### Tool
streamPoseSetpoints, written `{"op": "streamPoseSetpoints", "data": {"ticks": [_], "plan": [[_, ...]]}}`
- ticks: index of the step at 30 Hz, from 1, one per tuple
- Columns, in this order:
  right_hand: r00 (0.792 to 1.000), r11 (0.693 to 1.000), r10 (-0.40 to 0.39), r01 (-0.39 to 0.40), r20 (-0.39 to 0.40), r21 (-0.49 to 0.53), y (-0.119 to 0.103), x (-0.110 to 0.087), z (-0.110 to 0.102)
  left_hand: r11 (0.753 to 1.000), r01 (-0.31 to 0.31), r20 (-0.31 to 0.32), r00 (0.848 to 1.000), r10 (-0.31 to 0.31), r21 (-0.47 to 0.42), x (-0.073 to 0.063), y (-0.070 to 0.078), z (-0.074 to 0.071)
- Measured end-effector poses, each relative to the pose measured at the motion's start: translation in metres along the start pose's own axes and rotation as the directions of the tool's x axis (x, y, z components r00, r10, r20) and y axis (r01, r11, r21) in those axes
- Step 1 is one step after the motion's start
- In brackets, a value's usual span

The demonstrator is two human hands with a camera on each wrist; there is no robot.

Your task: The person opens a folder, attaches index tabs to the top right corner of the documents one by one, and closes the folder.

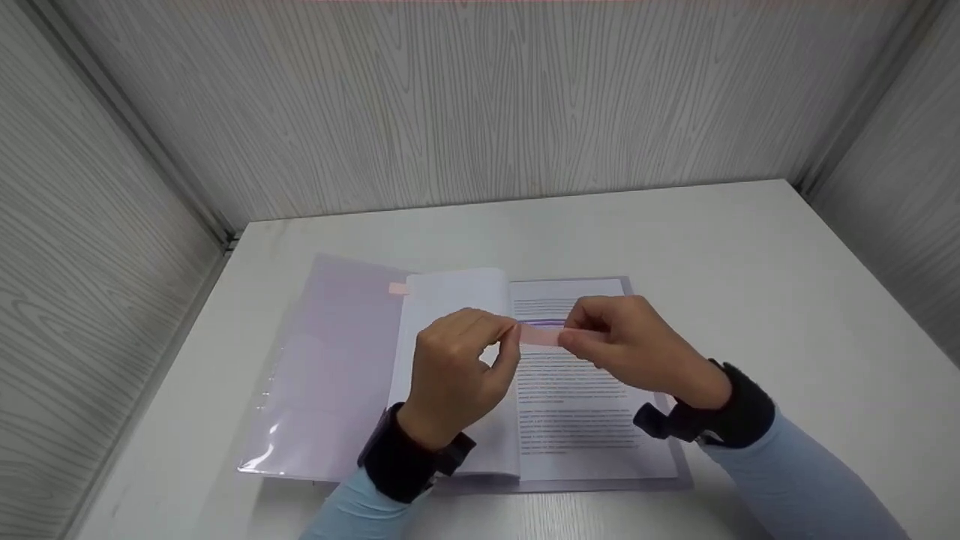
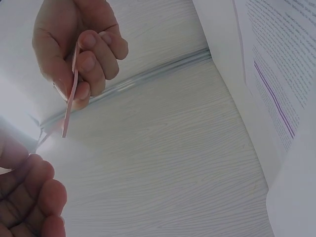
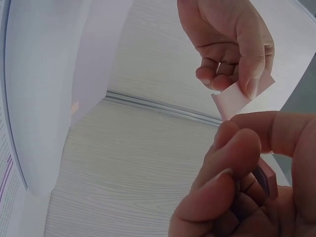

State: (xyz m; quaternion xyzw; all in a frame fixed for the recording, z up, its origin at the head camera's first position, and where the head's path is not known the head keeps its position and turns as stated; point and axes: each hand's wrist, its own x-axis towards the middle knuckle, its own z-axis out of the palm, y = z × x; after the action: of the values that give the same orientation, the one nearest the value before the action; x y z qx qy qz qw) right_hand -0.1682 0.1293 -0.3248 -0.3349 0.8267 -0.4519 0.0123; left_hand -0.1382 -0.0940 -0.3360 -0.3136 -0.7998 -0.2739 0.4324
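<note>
One lilac cover [image 1: 330, 360] lies opened out at the far left; a snagging wrist could drag it. Beside it, a pink tab [image 1: 398, 289] juts past the edge of the turned pages [image 1: 450, 289] and could crease if rubbed. Those pages bow near the fold and, with no hand pressing them, might spring back. Above them, the left hand [image 1: 461, 367] pinches one end of a pink strip [image 1: 538, 335], which spans the gap between the hands over the printed page [image 1: 577, 420]; too sharp a pull could curl or tear it. The right hand [image 1: 634, 341] grips what looks like a pink pad [image 3: 269, 177]; a loose hold could drop it, or several sheets might come together. Whether strip and pad are joined, I cannot tell.
</note>
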Motion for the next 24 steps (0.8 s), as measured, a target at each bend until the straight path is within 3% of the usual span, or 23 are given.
{"op": "streamPoseSetpoints", "data": {"ticks": [9,16,20,24], "plan": [[0.998,0.999,0.030,-0.032,-0.053,-0.027,0.011,0.005,-0.012,1.000,0.001,-0.068,0.998,0.000,0.012,0.002,-0.004,-0.006],[0.987,0.988,0.136,-0.142,-0.086,-0.063,0.042,0.009,-0.050,0.999,-0.016,-0.064,0.998,0.019,0.044,0.004,-0.003,-0.007],[0.958,0.962,0.265,-0.271,-0.112,-0.043,0.071,0.010,-0.074,0.998,-0.011,-0.045,0.999,0.013,0.059,0.004,-0.002,-0.007],[0.905,0.914,0.400,-0.405,-0.143,-0.004,0.104,0.010,-0.090,0.998,-0.015,-0.038,0.999,0.017,0.055,0.005,-0.002,-0.006]]}}
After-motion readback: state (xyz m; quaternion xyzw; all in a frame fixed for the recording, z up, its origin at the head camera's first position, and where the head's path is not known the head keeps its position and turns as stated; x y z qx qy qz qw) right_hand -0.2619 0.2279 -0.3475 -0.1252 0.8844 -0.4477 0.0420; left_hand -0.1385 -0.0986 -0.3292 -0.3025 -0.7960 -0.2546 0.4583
